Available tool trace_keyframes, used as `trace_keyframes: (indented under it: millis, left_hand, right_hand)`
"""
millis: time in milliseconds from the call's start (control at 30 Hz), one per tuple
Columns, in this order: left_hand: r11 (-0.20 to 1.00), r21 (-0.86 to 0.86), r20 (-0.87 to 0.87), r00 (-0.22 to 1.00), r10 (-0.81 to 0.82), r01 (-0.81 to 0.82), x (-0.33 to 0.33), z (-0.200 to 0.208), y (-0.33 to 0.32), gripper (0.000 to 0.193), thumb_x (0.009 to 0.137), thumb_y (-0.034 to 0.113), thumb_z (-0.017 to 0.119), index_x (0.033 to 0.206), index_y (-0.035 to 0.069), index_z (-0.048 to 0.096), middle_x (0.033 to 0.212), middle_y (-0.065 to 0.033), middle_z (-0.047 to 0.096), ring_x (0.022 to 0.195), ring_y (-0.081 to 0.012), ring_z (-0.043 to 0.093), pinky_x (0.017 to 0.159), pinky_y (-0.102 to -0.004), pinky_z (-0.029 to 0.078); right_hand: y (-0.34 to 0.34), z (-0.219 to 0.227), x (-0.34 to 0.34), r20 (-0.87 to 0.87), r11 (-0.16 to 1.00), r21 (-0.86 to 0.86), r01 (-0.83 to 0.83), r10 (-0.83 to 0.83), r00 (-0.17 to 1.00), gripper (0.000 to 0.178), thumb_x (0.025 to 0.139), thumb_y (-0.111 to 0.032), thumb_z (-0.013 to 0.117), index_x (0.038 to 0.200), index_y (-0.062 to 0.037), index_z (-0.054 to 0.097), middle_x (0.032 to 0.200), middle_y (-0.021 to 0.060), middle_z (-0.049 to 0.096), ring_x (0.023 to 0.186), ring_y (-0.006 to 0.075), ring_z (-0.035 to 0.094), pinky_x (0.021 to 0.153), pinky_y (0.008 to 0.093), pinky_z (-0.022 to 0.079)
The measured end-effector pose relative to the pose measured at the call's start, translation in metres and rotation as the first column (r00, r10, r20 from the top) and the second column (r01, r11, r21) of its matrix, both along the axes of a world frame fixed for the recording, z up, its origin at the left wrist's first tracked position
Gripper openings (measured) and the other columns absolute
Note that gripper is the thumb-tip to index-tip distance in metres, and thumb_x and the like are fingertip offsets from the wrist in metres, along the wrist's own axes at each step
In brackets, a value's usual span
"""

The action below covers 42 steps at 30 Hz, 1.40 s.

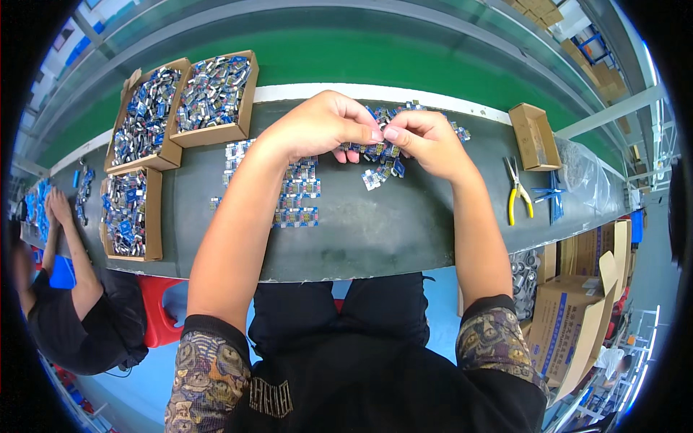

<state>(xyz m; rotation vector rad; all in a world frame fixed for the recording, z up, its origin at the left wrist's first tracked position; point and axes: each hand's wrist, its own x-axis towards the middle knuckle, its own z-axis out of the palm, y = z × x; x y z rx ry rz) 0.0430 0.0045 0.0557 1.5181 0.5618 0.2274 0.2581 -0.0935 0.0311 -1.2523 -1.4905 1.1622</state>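
Note:
At the far middle of the dark workbench, my left hand and my right hand meet with thumbs and fingertips pinched together. Between them is a small blue circuit board, partly covered by my fingers. Other small boards lie just below my hands, and a loose heap of boards spreads behind and to the right of them. Left of my hands, more boards lie flat in neat rows, partly hidden under my left forearm.
Cardboard boxes full of boards stand at the left. Yellow-handled pliers, blue tools, a small open box and clear plastic lie right. Another person's hands work at far left.

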Motion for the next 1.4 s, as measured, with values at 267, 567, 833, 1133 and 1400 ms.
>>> trace_keyframes:
  millis: [267, 567, 833, 1133, 1400]
  left_hand:
    - [0.965, -0.256, 0.164, 0.986, -0.008, 0.051, 0.0, -0.016, 0.008, 0.021, 0.092, 0.019, 0.07, 0.102, 0.0, 0.072, 0.084, -0.0084, 0.072, 0.068, -0.0151, 0.069, 0.059, -0.0266, 0.055]
    - [0.95, -0.12, 0.018, 0.956, 0.292, -0.288, -0.005, 0.0, 0.011, 0.031, 0.098, 0.028, 0.063, 0.118, 0.004, 0.067, 0.098, -0.0114, 0.072, 0.065, -0.0134, 0.068, 0.056, -0.0232, 0.056]
    - [0.991, -0.134, 0.049, 0.998, 0.034, -0.027, 0.002, -0.01, 0.006, 0.029, 0.098, 0.025, 0.063, 0.109, -0.002, 0.066, 0.093, -0.0095, 0.071, 0.073, -0.0125, 0.068, 0.065, -0.0247, 0.056]
    - [0.978, -0.207, 0.065, 0.998, 0.002, 0.012, 0.006, -0.012, 0.0, 0.027, 0.095, 0.023, 0.068, 0.103, -0.003, 0.068, 0.09, -0.0092, 0.07, 0.071, -0.0158, 0.071, 0.062, -0.0258, 0.059]
    - [0.93, -0.302, 0.148, 0.953, 0.262, -0.209, 0.009, -0.002, -0.002, 0.027, 0.097, 0.027, 0.065, 0.108, 0.002, 0.068, 0.094, -0.0133, 0.072, 0.072, -0.0169, 0.072, 0.059, -0.0246, 0.059]
  right_hand:
    - [0.001, -0.001, -0.004, -0.201, 0.994, -0.104, -0.022, 0.001, 0.98, 0.023, 0.096, -0.027, 0.067, 0.088, -0.005, 0.068, 0.075, -0.0038, 0.058, 0.063, 0.0042, 0.048, 0.056, 0.0211, 0.039]
    - [0.012, -0.007, -0.002, 0.11, 0.953, 0.141, 0.269, -0.285, 0.952, 0.023, 0.097, -0.024, 0.066, 0.092, -0.0015, 0.07, 0.079, -0.0003, 0.065, 0.07, 0.0055, 0.055, 0.06, 0.0218, 0.043]
    - [0.007, -0.005, 0.001, 0.108, 0.962, 0.185, 0.201, -0.223, 0.969, 0.026, 0.098, -0.026, 0.065, 0.095, -0.0015, 0.071, 0.078, -0.0016, 0.064, 0.069, 0.0056, 0.053, 0.061, 0.0237, 0.043]
    - [-0.001, 0.003, 0.0, -0.055, 0.999, -0.052, -0.005, 0.002, 0.998, 0.025, 0.097, -0.029, 0.067, 0.087, -0.0052, 0.068, 0.074, -0.0036, 0.06, 0.061, 0.0044, 0.049, 0.054, 0.021, 0.039]
    - [0.007, 0.008, 0.019, -0.135, 0.968, 0.035, 0.249, -0.243, 0.961, 0.02, 0.096, -0.025, 0.068, 0.09, -0.0057, 0.067, 0.077, -0.0016, 0.063, 0.057, 0.004, 0.048, 0.051, 0.0196, 0.037]
